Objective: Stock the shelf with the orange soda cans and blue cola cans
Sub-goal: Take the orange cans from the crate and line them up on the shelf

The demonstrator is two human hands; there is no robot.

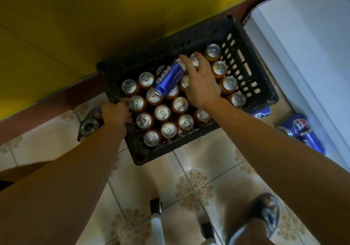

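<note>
So, from my end: left hand (116, 113) grips the rim of the crate (170, 146), I'd guess to stop it sliding on the tiles. The orange soda cans (162, 113) stand packed upright inside, and one blue cola can (167, 78) lies sideways across their tops. Right hand (200, 85) hovers over it, fingers spread and loose, index past its far end, nothing gripped yet.

Against a yellow wall (75, 17) with reddish-brown skirting (47, 110), a black slotted plastic crate (166, 147) on glossy beige ornamented floor tiles (198, 169). Just left of the crate, a round grey metal disc (89, 126). Near the bottom edge, a dark patterned sandal (267, 210).
</note>
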